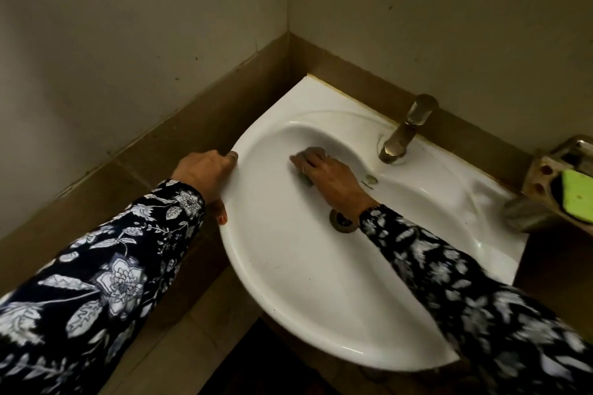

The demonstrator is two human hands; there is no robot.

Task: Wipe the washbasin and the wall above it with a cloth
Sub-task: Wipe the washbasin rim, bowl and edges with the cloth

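Sleeves with white flowers on dark cloth fill the bottom of my view, one on each side. Past them is the basin (288, 266) — white, curved, set in a corner.

My right hand (327, 171) is down inside the bowl. Its fingers (305, 161) lie flat on top of a small grey cloth (313, 152) and press it on the far-left slope of the bowl. They are spread out over it, not curled round it. The cloth pokes out just past the fingertips, toward the back corner. The drain (342, 222) is nearer to me than the cloth, close by my right wrist. The tap (404, 135) stands to the right of the hand, apart from it.

My left hand (205, 173) holds the left rim of the basin, fingers bent over the edge.

I think the right hand should do the next wipe, since it has the cloth. The bowl looks smooth and shiny, so the cloth should slide well.

The wall (449, 9) above is plain, with small dark specks — not yet wiped, I guess. A soap dish (545, 170) with a green bar sits at the right.
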